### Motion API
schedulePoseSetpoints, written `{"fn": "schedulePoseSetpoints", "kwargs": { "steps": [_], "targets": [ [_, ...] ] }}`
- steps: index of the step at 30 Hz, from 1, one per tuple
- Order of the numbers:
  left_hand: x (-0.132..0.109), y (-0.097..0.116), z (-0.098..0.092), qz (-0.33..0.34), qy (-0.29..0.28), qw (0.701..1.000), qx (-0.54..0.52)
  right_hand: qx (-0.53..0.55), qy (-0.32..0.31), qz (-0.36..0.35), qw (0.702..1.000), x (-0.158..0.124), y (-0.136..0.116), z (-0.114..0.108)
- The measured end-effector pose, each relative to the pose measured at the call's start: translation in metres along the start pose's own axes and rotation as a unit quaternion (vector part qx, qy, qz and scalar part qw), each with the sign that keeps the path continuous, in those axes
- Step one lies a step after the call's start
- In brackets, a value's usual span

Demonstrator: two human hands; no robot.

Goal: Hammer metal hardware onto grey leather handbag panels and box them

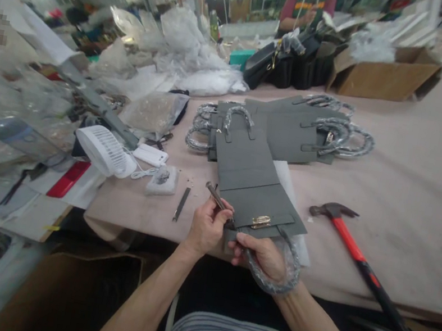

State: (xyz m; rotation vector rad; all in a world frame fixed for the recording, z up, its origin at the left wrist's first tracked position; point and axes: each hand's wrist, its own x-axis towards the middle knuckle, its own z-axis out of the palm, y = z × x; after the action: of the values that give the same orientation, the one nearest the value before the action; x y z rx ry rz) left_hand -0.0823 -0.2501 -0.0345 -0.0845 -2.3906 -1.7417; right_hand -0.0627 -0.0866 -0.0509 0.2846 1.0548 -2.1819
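My left hand (205, 227) is closed around a slim metal rod (216, 194), which slants up to the left beside a grey bag panel (245, 161). My right hand (267, 255) pinches the panel's near edge, thumb on top. A plastic-wrapped handle (295, 258) loops over that hand and wrist. Gold-coloured hardware (261, 222) sits on the panel near this edge. At the panel's far end, a second wrapped handle (242, 113) lies in an arch. The fingertips of both hands almost meet at the panel's near left corner, where small details are hidden.
A hammer (345, 236) lies on the right, its handle past the table edge. More grey panels (290, 135) are stacked behind. On the left are a flat metal strip (181, 204), a white fan (99, 148) and plastic bags. A cardboard box (384, 77) and a co-worker (309, 4) are farther back.
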Motion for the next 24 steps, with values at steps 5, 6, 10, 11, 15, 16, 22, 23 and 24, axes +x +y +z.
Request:
{"fn": "schedulePoseSetpoints", "kwargs": {
  "steps": [5,6,10,11,15,16,22,23,24],
  "targets": [
    [-0.006,-0.016,0.004,-0.027,-0.012,1.000,-0.001,0.077,0.086,0.024,0.993,-0.011,0.015,0.007],
    [-0.006,-0.017,0.004,-0.034,-0.015,0.999,-0.004,0.082,0.098,0.019,0.992,-0.012,0.018,0.008],
    [-0.004,-0.019,0.001,-0.053,-0.015,0.998,-0.021,0.038,0.114,-0.022,0.993,-0.013,0.029,0.008],
    [-0.004,-0.018,0.001,-0.053,-0.014,0.998,-0.026,0.023,0.110,-0.030,0.993,-0.012,0.029,0.008],
    [0.000,-0.012,-0.004,-0.049,-0.008,0.998,-0.048,-0.011,0.085,-0.054,0.995,-0.011,0.027,0.006],
    [0.001,-0.011,-0.005,-0.052,-0.008,0.997,-0.058,-0.019,0.077,-0.060,0.995,-0.010,0.025,0.005],
    [0.009,-0.011,-0.010,-0.075,-0.013,0.990,-0.120,-0.091,0.018,-0.050,0.994,-0.008,0.013,-0.002],
    [0.009,-0.011,-0.010,-0.076,-0.014,0.989,-0.123,-0.101,0.015,-0.046,0.994,-0.008,0.011,-0.003],
    [0.009,-0.012,-0.010,-0.076,-0.016,0.989,-0.127,-0.107,0.015,-0.042,0.993,-0.008,0.010,-0.003]
  ]
}}
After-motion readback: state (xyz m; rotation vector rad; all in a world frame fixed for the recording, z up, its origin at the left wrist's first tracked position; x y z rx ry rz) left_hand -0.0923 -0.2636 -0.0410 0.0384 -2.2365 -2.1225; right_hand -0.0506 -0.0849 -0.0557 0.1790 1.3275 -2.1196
